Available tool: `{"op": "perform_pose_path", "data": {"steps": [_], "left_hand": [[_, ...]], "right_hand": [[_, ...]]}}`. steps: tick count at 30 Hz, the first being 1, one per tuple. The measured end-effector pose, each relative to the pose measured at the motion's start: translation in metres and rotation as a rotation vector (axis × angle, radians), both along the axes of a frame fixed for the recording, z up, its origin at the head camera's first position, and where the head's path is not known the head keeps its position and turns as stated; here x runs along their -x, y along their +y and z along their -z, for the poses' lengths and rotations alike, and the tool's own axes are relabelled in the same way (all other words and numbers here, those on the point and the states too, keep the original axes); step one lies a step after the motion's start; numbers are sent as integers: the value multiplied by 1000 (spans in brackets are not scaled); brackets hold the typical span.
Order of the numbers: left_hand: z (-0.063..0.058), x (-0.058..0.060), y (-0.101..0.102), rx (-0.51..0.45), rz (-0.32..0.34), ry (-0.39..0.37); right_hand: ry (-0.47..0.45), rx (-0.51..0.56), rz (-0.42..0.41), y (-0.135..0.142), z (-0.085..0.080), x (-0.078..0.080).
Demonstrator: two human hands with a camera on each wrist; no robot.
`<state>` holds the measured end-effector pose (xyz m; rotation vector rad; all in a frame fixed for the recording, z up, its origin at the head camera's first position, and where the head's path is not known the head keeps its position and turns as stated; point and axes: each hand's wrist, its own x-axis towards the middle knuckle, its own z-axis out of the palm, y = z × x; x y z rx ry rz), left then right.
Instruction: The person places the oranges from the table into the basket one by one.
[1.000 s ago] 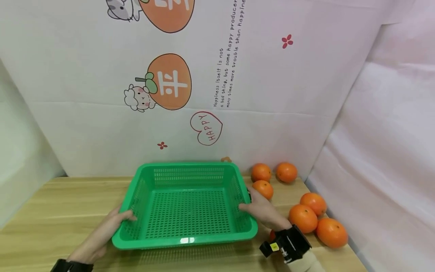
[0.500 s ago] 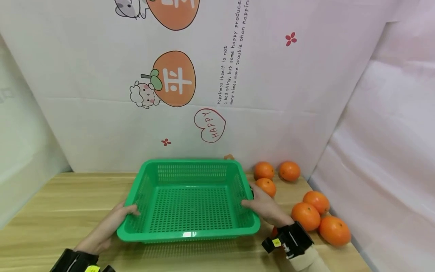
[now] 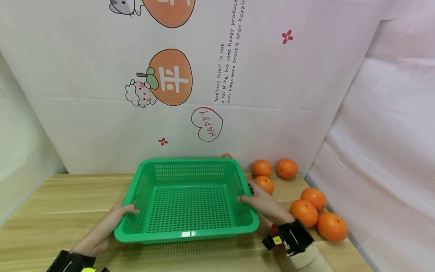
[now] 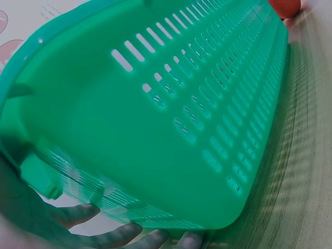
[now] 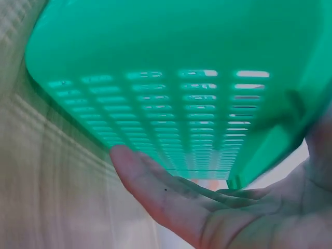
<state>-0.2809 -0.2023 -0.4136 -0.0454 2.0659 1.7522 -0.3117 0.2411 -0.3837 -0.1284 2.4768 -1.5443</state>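
Head view: left hand (image 3: pixel 115 217) and right hand (image 3: pixel 263 202) grip the green basket (image 3: pixel 204 233) at nine and three o'clock, likely the steadiest holds for light, slightly flexible plastic.

Oranges (image 3: pixel 303 213) on table (image 3: pixel 68 196) right of basket (image 3: pixel 188 235), cloth (image 3: pixel 255 75) behind

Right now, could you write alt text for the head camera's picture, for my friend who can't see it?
The fingers of a person's left hand and right hand grip an empty green basket by opposite sides at a wooden table. Orange fruits lie to its right; behind is a white backdrop printed with cartoons.
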Motion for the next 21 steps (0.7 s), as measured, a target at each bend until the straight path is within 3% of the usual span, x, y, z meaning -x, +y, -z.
{"op": "perform_pose_path", "data": {"steps": [4,13,18,21], "left_hand": [[-1,0,0,1,-2,-5],[1,1,0,23,-9,-2],[0,1,-1,26,-4,1],[1,1,0,24,-2,0]], "right_hand": [[-10,-24,8,5,-7,-3],[36,20,-94,35,-35,-11],[91,-30,-126,48,-53,-21],[107,-71,-151,55,-55,-27]]}}
